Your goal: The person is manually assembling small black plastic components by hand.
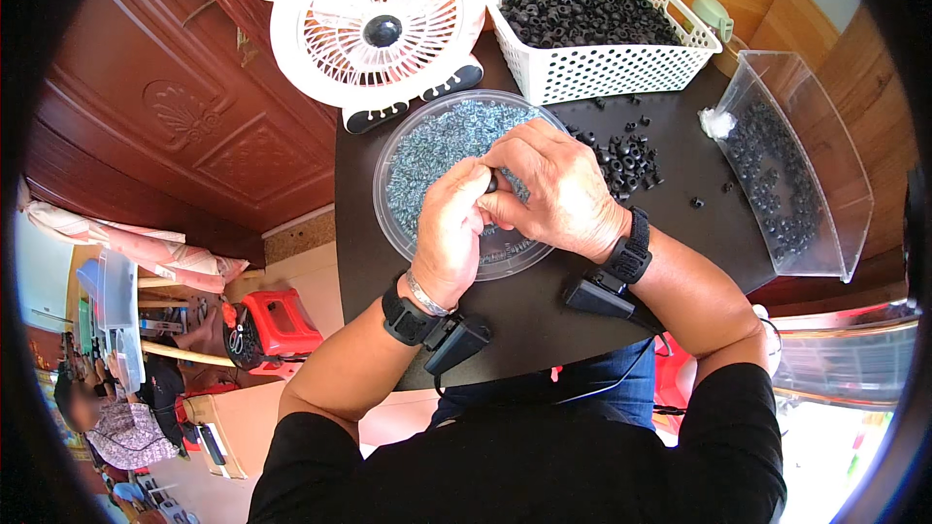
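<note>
Currently both hands, left hand (449,233) and right hand (556,189), pinch one small black rubber ring (492,183) between closed fingers; it looks light, pliable, best gripped at its rim.

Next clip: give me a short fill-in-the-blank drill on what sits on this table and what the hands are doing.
1. Both hands meet above the round clear plastic ____ of small grey-blue rings.
2. The white perforated plastic basket holds ____ rubber rings.
3. The white desk fan stands to the basket's ____.

Missing words: dish; black; left
</note>
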`<action>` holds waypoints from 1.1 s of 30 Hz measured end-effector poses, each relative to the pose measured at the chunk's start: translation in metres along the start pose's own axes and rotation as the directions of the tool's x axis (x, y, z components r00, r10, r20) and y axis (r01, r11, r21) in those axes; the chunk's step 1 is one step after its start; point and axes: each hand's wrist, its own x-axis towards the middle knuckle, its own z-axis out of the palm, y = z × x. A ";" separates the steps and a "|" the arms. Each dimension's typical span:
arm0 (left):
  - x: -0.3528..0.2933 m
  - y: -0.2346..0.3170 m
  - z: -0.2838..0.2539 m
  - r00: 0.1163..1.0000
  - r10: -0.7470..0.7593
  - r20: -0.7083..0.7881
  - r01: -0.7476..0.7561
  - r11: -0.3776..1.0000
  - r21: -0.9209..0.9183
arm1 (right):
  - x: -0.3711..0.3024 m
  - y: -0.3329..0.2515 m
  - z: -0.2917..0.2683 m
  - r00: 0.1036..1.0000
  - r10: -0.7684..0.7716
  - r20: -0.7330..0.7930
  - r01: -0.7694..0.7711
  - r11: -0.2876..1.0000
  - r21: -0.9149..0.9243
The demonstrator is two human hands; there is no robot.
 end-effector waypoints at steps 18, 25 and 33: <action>0.005 0.010 -0.014 0.992 -0.109 0.062 0.075 0.915 0.396 | -0.002 0.007 -0.002 0.981 -0.019 0.195 0.055 0.982 -0.180; 0.003 0.017 -0.008 0.981 -0.137 0.140 0.064 0.899 0.432 | -0.002 0.009 -0.008 0.987 -0.036 0.158 0.058 0.989 -0.136; -0.002 0.020 -0.010 0.967 -0.157 0.199 0.068 0.916 0.395 | -0.003 0.008 -0.014 0.991 -0.061 0.116 0.082 0.978 -0.192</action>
